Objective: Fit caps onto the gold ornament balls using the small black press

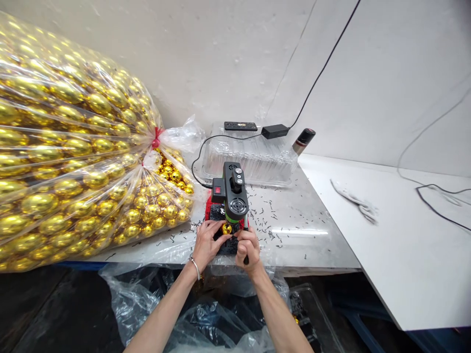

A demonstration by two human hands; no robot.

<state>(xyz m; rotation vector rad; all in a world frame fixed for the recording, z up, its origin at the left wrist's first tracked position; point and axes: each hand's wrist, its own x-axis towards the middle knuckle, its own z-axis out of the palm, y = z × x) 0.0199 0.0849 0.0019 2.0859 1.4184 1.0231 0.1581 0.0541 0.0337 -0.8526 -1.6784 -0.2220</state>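
Note:
A small black bench drill press (235, 196) with a red power switch stands on a red base in front of me. Beneath its head, my left hand (206, 240) pinches a shiny gold ball (226, 228) between thumb and fingers. My right hand (248, 245) is wrapped round the black-gripped lever (246, 259) at the machine's right side, its index finger pointing close to the ball. The drill's tip is hidden under the head. Dark curly shavings (272, 215) lie round the base.
A large clear bag (73, 147) of gold balls, tied in red, fills the left. Behind the press sits a clear plastic tray (253, 164) bearing a remote (240, 126) and a power adapter (274, 131). A dark-capped can (303, 141) stands right. Clear plastic sheeting (206, 323) hangs below.

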